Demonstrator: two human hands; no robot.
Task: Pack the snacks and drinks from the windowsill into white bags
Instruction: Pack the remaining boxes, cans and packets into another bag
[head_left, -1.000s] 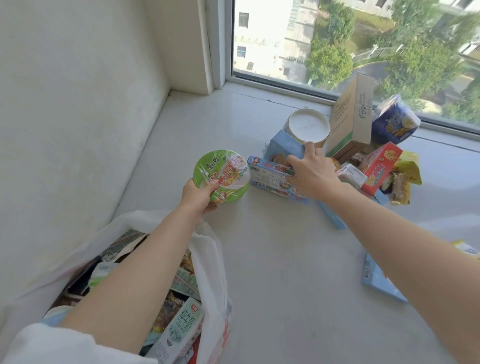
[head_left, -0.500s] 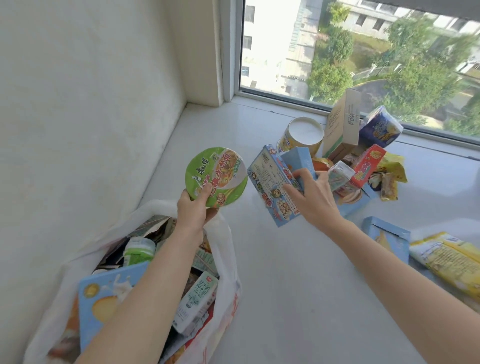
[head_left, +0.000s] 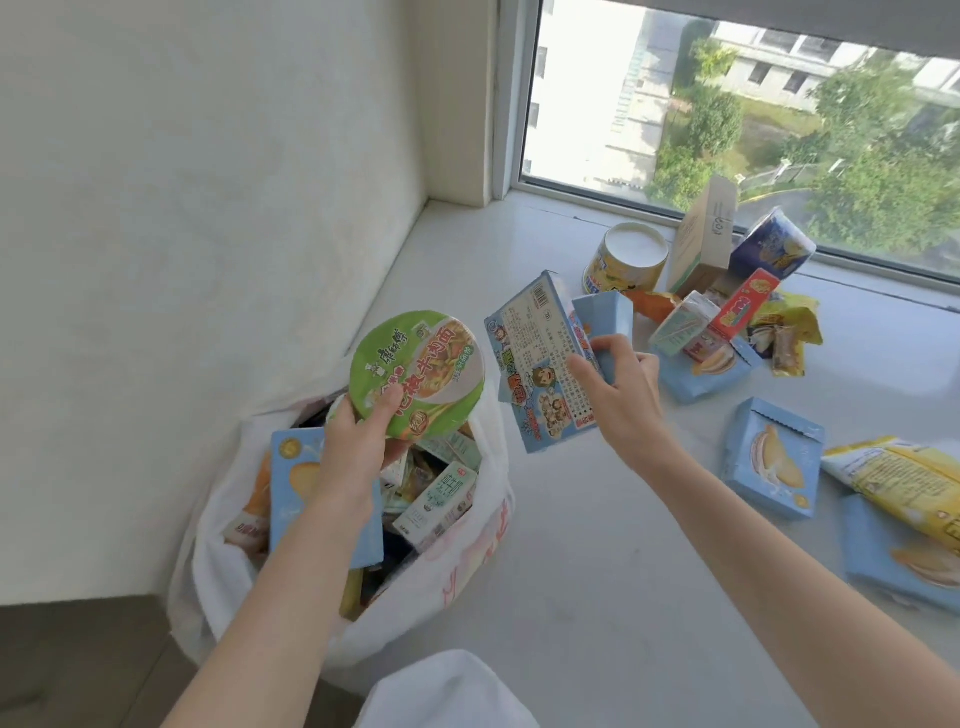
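My left hand (head_left: 353, 457) grips a green-lidded instant noodle cup (head_left: 415, 371), tilted, just above the mouth of the white bag (head_left: 457, 551). The bag sits at the windowsill's left end, stuffed with milk cartons and blue boxes. My right hand (head_left: 618, 389) holds two light blue boxes together: a cartoon-printed snack box (head_left: 535, 364) and a plain blue carton (head_left: 605, 314) behind it, lifted to the right of the bag.
On the windowsill (head_left: 597, 571) lie more snacks: a yellow can (head_left: 626, 260), a tan cardboard box (head_left: 704, 236), a dark blue cup (head_left: 771, 244), a red box (head_left: 740, 304), blue pastry boxes (head_left: 774, 457) and a yellow packet (head_left: 904, 483). Wall on the left, window behind.
Both hands lifted their items off the sill and carried them back toward the bag. The noodle cup now hangs over the bag's mouth; the blue boxes came away from the pile.
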